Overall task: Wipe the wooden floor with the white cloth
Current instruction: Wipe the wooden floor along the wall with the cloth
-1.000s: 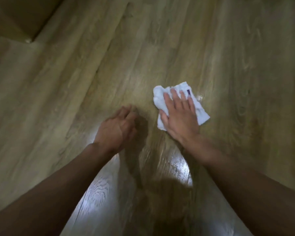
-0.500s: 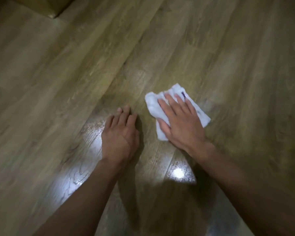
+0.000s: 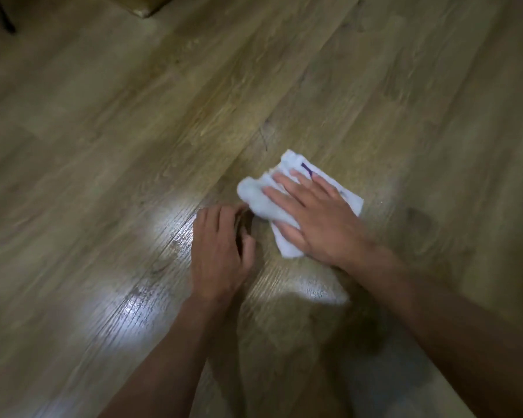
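- Here, nearest us, our two bare forearms reach in from the bottom edge over the floor (image 3: 109, 122), whose planks run slantwise and shine where light glares beside the left arm.
- Our left hand (image 3: 219, 254) rests on the boards near the middle, fingers curled loosely inward, holding nothing that we can see.
- Just right of it, our right hand (image 3: 317, 218) lies flat, palm down, fingers (image 3: 284, 181) spread and pressing on the cloth (image 3: 255, 196).
- The cloth is crumpled on the floor under that hand, its bunched end sticking out toward the left hand, close to its fingertips; whether they touch, we cannot tell.
- A purple mark shows at the cloth's far edge.
- Farthest off, at the top edge, we see the corner of a pale box (image 3: 145, 6), well apart from the hands.
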